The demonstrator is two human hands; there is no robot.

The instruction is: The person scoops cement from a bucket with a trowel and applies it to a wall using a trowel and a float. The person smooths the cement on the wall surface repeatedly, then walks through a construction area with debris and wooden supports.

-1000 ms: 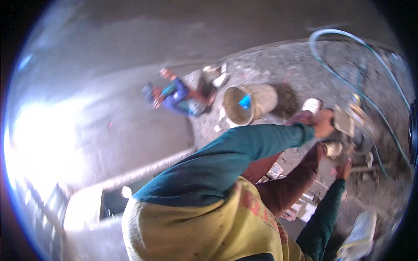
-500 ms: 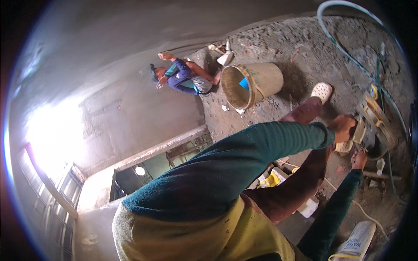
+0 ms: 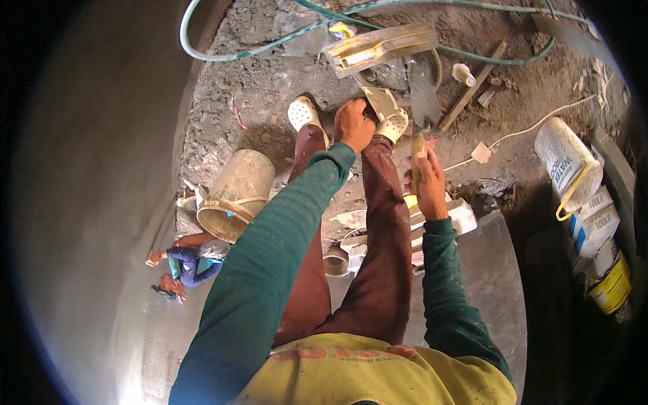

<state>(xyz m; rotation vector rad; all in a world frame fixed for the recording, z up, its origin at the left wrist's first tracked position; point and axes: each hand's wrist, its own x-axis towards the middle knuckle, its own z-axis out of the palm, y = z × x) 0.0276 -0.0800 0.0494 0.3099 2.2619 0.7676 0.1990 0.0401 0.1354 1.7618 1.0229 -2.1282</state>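
Observation:
My left hand (image 3: 354, 125) is closed at the edge of a small flat, mortar-stained plate (image 3: 382, 102), held above my shoe. My right hand (image 3: 429, 181) grips the wooden handle of a trowel (image 3: 424, 98), whose grey metal blade points away from me. Just beyond the blade is a round, partly hidden mortar pan (image 3: 436, 67). A long plastering float (image 3: 381, 48) with a raised handle lies beside and partly over that pan.
A dirty bucket (image 3: 248, 177) lies tipped at the left, near a crouching co-worker (image 3: 196, 263) by the grey wall (image 3: 94, 169). A green hose (image 3: 270, 48) curves across the far ground. A wooden stick (image 3: 474, 86), pale cord (image 3: 540, 128) and white pail (image 3: 568, 162) are at right.
My view has swung round, bringing the ground and tools to the centre. The trowel in my right hand now shows plainly. My left hand stays on the flat plate.

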